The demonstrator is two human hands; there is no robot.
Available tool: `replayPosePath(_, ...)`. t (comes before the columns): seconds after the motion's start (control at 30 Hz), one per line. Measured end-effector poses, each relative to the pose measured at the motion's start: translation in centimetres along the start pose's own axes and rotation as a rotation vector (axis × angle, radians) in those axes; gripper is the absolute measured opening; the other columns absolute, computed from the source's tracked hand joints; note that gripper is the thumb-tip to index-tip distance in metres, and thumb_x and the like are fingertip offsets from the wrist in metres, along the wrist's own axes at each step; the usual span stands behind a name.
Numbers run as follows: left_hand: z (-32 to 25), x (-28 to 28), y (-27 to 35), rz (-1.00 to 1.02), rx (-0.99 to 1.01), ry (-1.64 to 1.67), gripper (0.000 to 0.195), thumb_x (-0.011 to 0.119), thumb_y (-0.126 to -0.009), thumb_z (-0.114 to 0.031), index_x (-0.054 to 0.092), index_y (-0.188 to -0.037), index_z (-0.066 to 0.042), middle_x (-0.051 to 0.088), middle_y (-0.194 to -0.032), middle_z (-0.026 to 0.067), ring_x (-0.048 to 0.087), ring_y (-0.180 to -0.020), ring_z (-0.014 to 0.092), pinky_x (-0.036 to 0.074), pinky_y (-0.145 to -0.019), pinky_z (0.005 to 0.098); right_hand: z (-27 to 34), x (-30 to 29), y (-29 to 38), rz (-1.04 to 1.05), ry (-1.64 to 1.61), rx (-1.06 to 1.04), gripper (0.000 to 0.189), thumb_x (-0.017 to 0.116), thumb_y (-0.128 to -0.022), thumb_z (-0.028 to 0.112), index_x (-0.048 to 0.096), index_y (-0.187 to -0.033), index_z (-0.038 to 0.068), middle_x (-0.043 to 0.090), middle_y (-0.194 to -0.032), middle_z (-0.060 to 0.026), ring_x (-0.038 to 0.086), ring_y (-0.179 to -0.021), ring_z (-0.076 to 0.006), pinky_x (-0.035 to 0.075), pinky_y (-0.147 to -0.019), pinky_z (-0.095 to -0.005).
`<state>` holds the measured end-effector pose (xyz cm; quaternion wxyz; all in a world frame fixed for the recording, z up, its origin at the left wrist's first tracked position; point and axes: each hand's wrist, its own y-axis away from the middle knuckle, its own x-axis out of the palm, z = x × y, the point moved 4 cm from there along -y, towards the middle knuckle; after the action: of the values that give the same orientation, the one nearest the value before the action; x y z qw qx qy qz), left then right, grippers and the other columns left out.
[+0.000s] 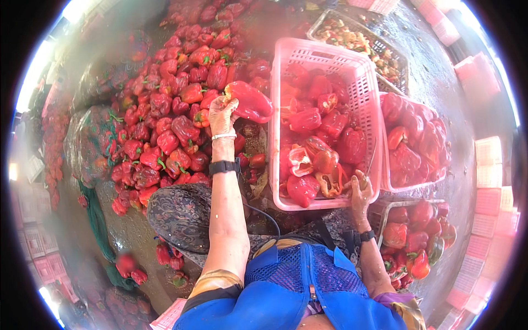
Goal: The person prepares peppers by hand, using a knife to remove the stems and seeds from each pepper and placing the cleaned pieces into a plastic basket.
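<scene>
My left hand (223, 112) grips a large red bell pepper (251, 102) by its pale, torn-looking stem end. The pepper hangs at the left rim of a pink plastic crate (324, 203), over the edge of a big pepper heap (165, 123). Inside the crate lie many red peppers (305, 119), several opened, with one pale hollow half (300, 160) showing. My right hand (360, 194) is at the crate's near right corner, fingers partly curled. Whether it holds something small is unclear.
Behind the crate, a dark crate (392, 62) holds pale cores. To the right are a second pink crate (412, 184) of peppers and a lower crate (385, 214) of whole ones. A filled mesh sack (88, 144) and green netting (97, 222) lie left on the wet floor.
</scene>
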<state>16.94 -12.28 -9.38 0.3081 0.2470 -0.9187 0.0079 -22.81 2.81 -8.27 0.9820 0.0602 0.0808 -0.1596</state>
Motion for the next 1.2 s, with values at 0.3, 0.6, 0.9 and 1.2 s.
replayPosePath(0.3,-5.8,8.2,12.8,0.415,0.053,-0.004,0.035,0.068,-0.074,0.009,0.054,-0.101,-0.007,0.062,-0.092,0.0041,0.057,-0.074,0.008,0.047,-0.064,0.0192,9.3,8.5,1.1,0.485,-0.472,0.161,0.049,0.059,-0.088,0.013,0.04,-0.131,0.0,0.065,-0.082,-0.0045,0.047,-0.05,-0.0027,0.037,-0.044,-0.0158)
replayPosePath(0.6,-6.4,12.1,20.6,0.63,0.035,-0.365,0.058,0.072,-0.073,0.004,0.043,-0.123,-0.003,0.06,-0.086,0.0034,0.058,-0.078,0.008,0.049,-0.07,0.0213,8.8,5.6,4.2,0.656,-0.555,0.125,0.039,0.071,-0.075,0.02,0.053,-0.106,0.005,0.053,-0.067,0.0026,0.044,-0.046,-0.0039,0.034,-0.041,-0.0173)
replayPosePath(0.9,-6.3,12.5,23.5,0.856,-0.203,-0.246,0.076,0.079,-0.067,-0.005,0.038,-0.131,-0.003,0.05,-0.116,0.0043,0.053,-0.1,0.012,0.047,-0.082,0.0273,10.5,4.7,5.4,0.738,-0.784,0.033,0.067,0.073,-0.07,0.033,0.046,-0.122,0.0,0.057,-0.069,-0.0002,0.043,-0.044,-0.0036,0.031,-0.039,-0.0174)
replayPosePath(1.2,-4.8,10.9,23.3,0.577,-0.12,-0.103,0.053,0.077,-0.068,-0.004,0.047,-0.111,-0.002,0.06,-0.102,0.0077,0.06,-0.089,0.013,0.051,-0.079,0.0278,8.5,4.9,5.6,0.705,-0.384,0.067,0.04,0.066,-0.082,0.022,0.052,-0.115,0.003,0.059,-0.071,0.0,0.046,-0.046,-0.004,0.035,-0.041,-0.0176)
